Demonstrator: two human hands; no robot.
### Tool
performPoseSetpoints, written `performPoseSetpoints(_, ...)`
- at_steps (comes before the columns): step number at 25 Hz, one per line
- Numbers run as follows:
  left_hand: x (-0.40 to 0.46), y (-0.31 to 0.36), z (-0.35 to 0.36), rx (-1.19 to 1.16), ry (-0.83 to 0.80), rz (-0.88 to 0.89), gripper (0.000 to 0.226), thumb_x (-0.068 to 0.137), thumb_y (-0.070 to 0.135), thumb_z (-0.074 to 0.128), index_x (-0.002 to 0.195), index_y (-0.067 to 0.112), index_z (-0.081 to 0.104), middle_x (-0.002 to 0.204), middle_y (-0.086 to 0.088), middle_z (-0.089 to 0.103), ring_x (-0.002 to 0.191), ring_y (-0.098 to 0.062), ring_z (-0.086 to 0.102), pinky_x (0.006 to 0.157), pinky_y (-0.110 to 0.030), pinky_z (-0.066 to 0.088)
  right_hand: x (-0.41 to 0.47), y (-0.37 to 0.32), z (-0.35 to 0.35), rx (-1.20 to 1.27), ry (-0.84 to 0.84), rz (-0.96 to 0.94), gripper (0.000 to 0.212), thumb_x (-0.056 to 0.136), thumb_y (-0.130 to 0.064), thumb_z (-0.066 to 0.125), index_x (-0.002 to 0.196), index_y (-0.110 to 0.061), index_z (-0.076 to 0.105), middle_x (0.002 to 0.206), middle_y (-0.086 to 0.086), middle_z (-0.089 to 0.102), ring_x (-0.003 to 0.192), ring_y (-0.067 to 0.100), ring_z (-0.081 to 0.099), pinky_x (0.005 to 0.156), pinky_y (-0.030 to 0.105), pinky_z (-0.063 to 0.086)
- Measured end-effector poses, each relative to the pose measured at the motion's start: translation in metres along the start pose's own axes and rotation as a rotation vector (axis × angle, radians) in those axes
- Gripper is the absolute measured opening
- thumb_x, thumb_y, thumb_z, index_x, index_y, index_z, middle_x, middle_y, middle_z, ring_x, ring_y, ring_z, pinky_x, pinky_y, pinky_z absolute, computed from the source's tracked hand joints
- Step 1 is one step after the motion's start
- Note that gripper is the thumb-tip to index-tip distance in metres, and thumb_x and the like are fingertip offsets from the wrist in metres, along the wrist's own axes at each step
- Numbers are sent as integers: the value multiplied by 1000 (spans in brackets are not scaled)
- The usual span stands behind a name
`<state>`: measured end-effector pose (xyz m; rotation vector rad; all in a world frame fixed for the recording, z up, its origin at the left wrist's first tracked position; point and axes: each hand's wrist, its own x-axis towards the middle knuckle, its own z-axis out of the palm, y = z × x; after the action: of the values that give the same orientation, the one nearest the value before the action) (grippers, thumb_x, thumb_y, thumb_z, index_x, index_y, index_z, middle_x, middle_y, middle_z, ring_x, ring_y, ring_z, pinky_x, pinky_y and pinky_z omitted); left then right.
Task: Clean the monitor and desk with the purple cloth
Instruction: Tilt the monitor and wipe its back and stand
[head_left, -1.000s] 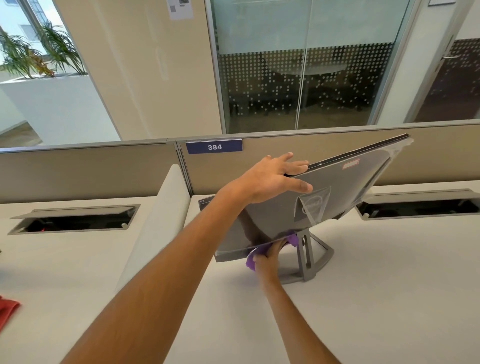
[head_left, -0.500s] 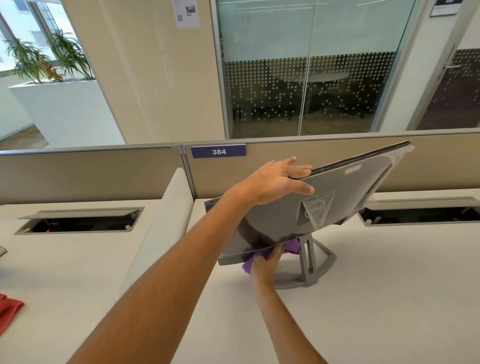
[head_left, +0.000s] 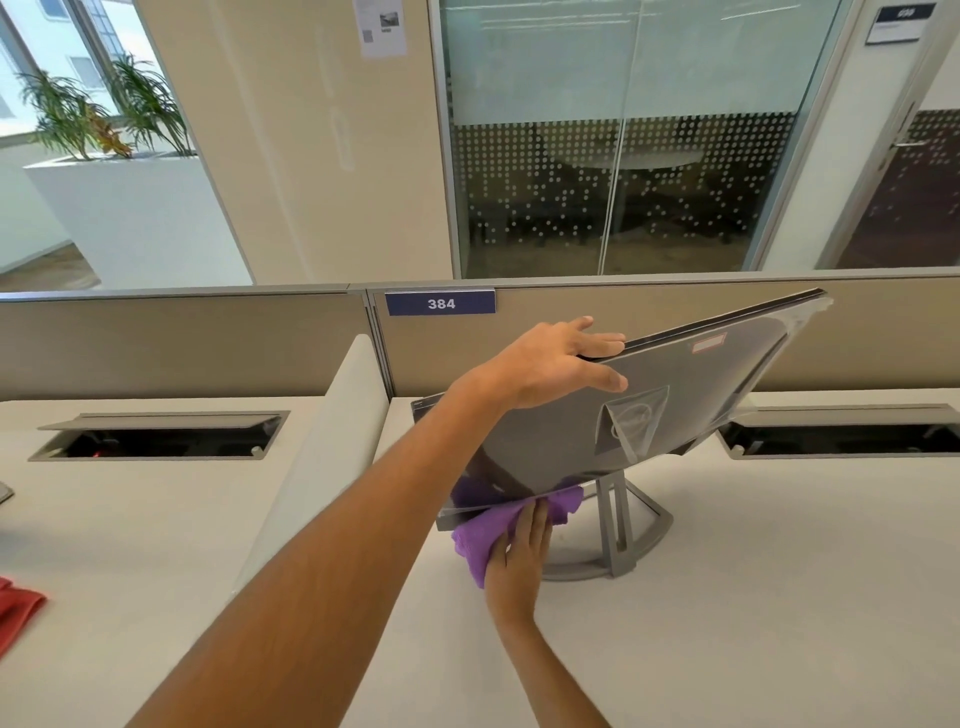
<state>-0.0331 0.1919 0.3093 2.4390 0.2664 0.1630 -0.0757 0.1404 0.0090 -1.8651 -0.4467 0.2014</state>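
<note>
Across the big pale desk (head_left: 727, 649), lots of bare top, most likely not wiped yet. Toward the back, on a grey stand (head_left: 618, 530), the monitor (head_left: 675, 415), tipped far over with its dark back facing up, probably so the bottom edge can be reached. Wrapped in clear plastic, loose at the far corner.

Held at the top edge by the left hand (head_left: 550, 369), fingers over the rim and thumb on the back, likely to stop any wobble. Down below, the right hand (head_left: 519, 561), fingers flat and straight, pressing the purple cloth (head_left: 483, 535) up against the low edge of the monitor, just beside the stand. Some of the cloth hanging down toward the desk. Thumb hidden, so cannot tell if pinching too.

In the way: the legs of the stand, close to the wiping hand, and the left arm crossing above.

Behind, a tan wall panel (head_left: 156, 348) with a blue sign (head_left: 440, 303), 384. Off to the left, an open cable hatch (head_left: 161, 436). At the far left edge, a red cloth (head_left: 18, 608), well apart.
</note>
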Motion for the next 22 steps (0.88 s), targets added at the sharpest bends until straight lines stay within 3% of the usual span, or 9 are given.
performPoseSetpoints(2, 0, -2, 0, 10, 0, 1, 55, 82, 43, 59, 134, 26, 53, 147, 7, 42, 144, -11, 15, 114, -44, 12, 5, 1, 1, 24, -62, -37, 71, 92, -31, 48, 151, -12, 14, 154, 20, 25, 139, 42, 31, 111, 50, 26)
performPoseSetpoints(3, 1, -2, -1, 15, 3, -3, 53, 84, 42, 59, 134, 26, 53, 147, 7, 42, 144, -11, 15, 114, -44, 12, 10, -1, -3, 60, -86, -56, 69, 96, -41, 41, 153, -22, 7, 158, 14, 20, 142, 35, 29, 115, 47, 22)
performPoseSetpoints(5, 1, -2, -1, 22, 2, 1, 51, 86, 39, 59, 134, 24, 53, 147, 7, 42, 144, -12, 15, 114, -43, 12, 31, 2, -2, 226, -7, -28, 63, 97, -58, 31, 151, -40, 6, 158, 3, 22, 142, 21, 30, 119, 47, 21)
performPoseSetpoints(10, 1, -1, -2, 23, 0, 4, 48, 89, 35, 59, 134, 21, 54, 146, 8, 43, 144, -13, 16, 114, -41, 12, 58, 9, 2, 496, 55, 79, 82, 84, -75, 41, 150, -44, 4, 158, 1, 20, 143, 25, 26, 118, 50, 22)
performPoseSetpoints(14, 2, -1, -2, 22, 3, -5, 49, 88, 37, 60, 134, 21, 54, 145, 9, 43, 144, -12, 16, 114, -41, 13, 32, 3, 12, 459, -8, 62, 71, 90, -35, 47, 151, -41, 11, 155, 1, 29, 140, 23, 34, 116, 51, 27)
performPoseSetpoints(17, 0, 1, -1, 37, 6, 0, 49, 88, 38, 60, 134, 21, 54, 145, 9, 44, 144, -12, 16, 114, -40, 13, -10, -10, 20, 411, -78, 81, 74, 85, -28, 50, 151, -34, 19, 144, 2, 45, 129, 19, 47, 110, 41, 38)
performPoseSetpoints(19, -1, 2, 0, 69, 12, -5, 50, 88, 40, 59, 135, 22, 53, 147, 8, 41, 145, -13, 14, 114, -42, 11, -29, -25, 28, 414, -84, 185, 64, 79, -29, 60, 137, -35, 36, 117, 2, 61, 107, 20, 60, 94, 37, 48)
performPoseSetpoints(22, 0, -1, 4, 130, 12, -21, 62, 78, 57, 55, 134, 30, 52, 150, 6, 36, 146, -17, 12, 115, -48, 6, -42, -57, 42, 529, -69, 491, 31, 81, -8, 64, 102, -27, 53, 89, -8, 66, 91, 23, 65, 80, 34, 49)
